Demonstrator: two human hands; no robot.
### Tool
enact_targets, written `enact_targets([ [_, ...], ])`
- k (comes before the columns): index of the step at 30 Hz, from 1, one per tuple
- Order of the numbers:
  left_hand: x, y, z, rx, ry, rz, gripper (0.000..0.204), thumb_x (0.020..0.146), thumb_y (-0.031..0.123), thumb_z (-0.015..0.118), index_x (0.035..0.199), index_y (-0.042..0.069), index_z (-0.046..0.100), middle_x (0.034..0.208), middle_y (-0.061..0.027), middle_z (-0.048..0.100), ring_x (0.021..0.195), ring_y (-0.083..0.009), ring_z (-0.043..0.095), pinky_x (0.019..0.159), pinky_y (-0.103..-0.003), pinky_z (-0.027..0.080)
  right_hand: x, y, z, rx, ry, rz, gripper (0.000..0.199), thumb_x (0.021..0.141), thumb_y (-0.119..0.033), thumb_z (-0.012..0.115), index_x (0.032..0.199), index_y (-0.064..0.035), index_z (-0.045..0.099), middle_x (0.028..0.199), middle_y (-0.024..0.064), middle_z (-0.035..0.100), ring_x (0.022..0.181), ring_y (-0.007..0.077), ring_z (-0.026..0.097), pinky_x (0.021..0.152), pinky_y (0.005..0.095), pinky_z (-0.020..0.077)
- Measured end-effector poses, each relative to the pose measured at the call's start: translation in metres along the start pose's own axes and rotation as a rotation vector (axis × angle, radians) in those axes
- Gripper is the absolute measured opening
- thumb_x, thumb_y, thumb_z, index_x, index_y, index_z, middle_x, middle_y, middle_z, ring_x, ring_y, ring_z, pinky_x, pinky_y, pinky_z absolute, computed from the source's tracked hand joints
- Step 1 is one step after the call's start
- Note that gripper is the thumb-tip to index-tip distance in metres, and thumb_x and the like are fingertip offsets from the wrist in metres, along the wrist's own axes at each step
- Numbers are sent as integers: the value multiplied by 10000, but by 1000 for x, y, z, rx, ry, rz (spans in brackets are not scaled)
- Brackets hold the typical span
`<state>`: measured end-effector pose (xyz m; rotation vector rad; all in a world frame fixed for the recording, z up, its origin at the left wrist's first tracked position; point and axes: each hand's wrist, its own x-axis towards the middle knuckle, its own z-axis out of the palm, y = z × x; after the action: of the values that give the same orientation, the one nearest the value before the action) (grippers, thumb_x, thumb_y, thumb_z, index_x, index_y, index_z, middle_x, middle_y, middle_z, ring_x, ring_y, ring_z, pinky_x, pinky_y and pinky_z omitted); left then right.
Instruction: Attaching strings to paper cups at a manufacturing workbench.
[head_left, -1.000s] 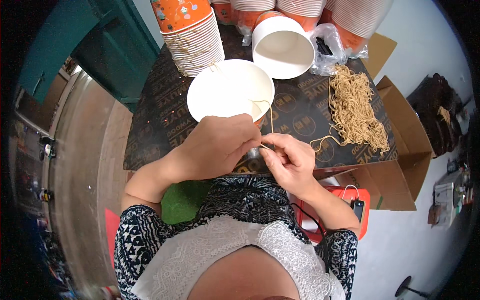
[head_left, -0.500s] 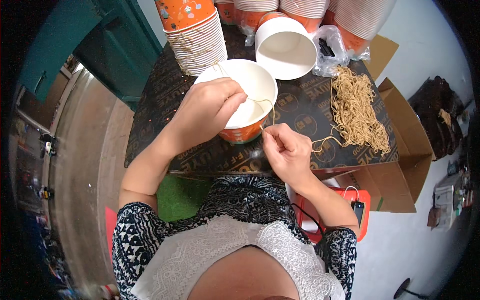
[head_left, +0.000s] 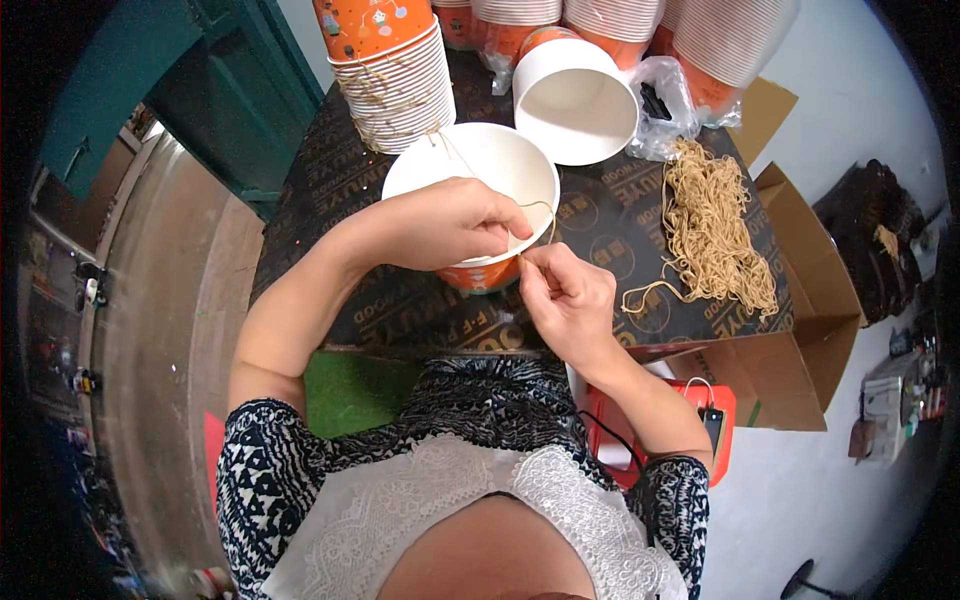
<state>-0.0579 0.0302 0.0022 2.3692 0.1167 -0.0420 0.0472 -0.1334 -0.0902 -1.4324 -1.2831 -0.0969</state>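
Note:
A white paper bucket with an orange printed outside stands upright at the table's near edge. Over its near rim, my left hand is closed, with thumb and fingers pinched on a thin tan cord. The cord loops past the bucket's right rim toward my right hand. My right hand is closed too, its fingertips pinched on the cord against the bucket's right side. Another length of cord runs from the far left rim down into the bucket. The exact spot where the fingertips meet the cord is partly hidden.
A heap of tan cords lies to the right on the dark printed table. Nested buckets with cords stand at the far left. One bucket lies tipped behind; plastic-wrapped stacks and a cardboard box are beyond.
My left hand has moved right and slightly nearer, bringing it closer to my right hand. The cord loop between them has become shorter. My right hand has barely shifted.

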Motion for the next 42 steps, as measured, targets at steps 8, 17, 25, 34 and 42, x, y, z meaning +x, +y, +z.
enact_targets([
  [8,8,-1,1,-42,-71,16,139,862,86,583,900,-11,675,776,-50,672,738,-87,583,674,-266,483,1,-1,1,-6,11,-5,76,810,-18,672,797,-21,597,593,138,580,527,278,621,497,364,473],
  [17,-5,2,2,41,232,-74,125,818,85,578,821,-3,667,678,-63,628,627,-107,558,601,-286,467,-4,-6,-25,-110,-105,-6,121,811,-38,712,919,-26,658,764,125,626,599,296,627,540,382,504],
  [25,-12,10,17,-632,281,-5,106,825,43,565,764,-11,632,731,-50,634,594,-41,499,517,-209,387,8,-22,-31,-117,-146,-113,68,831,-7,679,884,-22,640,777,131,590,626,317,614,553,389,494],
  [34,-15,2,17,-734,134,-74,117,867,106,652,875,-10,668,745,-36,670,511,-36,504,445,-181,396,26,-34,-41,-62,-133,-176,196,833,86,593,1004,-2,628,779,141,574,632,257,576,583,329,469],
  [42,-7,2,24,-685,55,-13,77,812,21,671,868,-30,658,697,-22,622,524,-37,501,447,-197,369,50,-32,-32,74,-135,-162,207,835,105,587,1015,14,637,794,102,601,645,178,573,610,270,462],
])
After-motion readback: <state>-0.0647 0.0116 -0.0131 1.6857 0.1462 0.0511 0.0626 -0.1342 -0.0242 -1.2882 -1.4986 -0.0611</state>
